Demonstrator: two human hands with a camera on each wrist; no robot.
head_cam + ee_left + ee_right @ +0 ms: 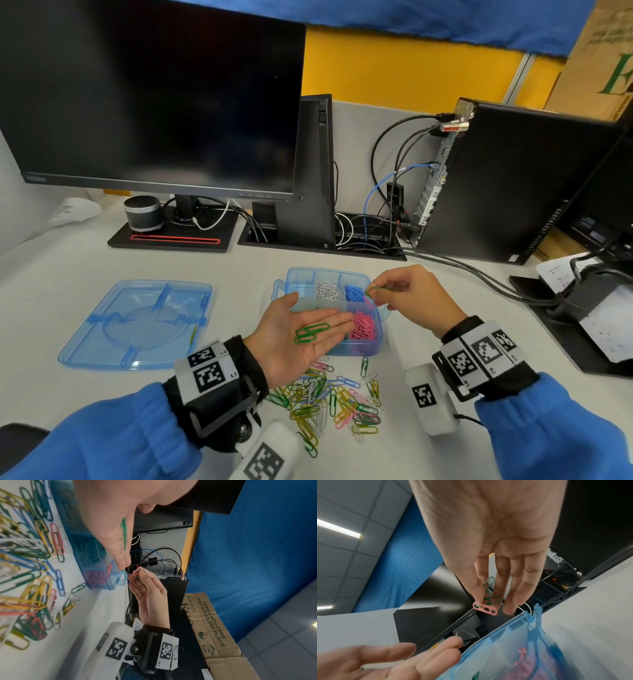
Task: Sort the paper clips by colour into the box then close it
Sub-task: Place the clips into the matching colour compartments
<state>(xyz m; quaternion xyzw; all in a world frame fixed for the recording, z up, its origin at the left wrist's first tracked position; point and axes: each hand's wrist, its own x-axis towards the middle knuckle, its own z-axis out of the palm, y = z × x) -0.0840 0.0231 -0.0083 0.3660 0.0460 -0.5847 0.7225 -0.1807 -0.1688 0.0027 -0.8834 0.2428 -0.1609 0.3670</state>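
Paper clips (329, 397) lie in a mixed, tangled heap on the surface just in front of the blue box (363, 346), which stands open, its lid (137, 325) apart to the left. In the box, white, blue and pink clips each fill a compartment of their own; the near-left one is hidden under the left hand (294, 335), though the left wrist view shows greenish clips through that wall. That hand is held flat, palm up, fingers straight, over the box, with a few green clips (310, 334) resting loose on it. The right hand (407, 294) hovers above the box's far right corner, thumb and fingers pinching green clips (376, 289). These things look light, thin and springy, with a smooth coating, so I judge they slide easily and hook into one another; a fingertip pinch across the wire loop seems the surest hold, and lifting slowly should shake off stragglers. From the head view the right hand seems to carry green only. The right wrist view tells more: a pink clip (485, 608) hangs linked to the green ones below the fingertips (479, 596), and the left wrist view confirms the pink loop there. It would likely need unhooking before either colour goes into a compartment. Only the head view shows the lid and the box's full layout.
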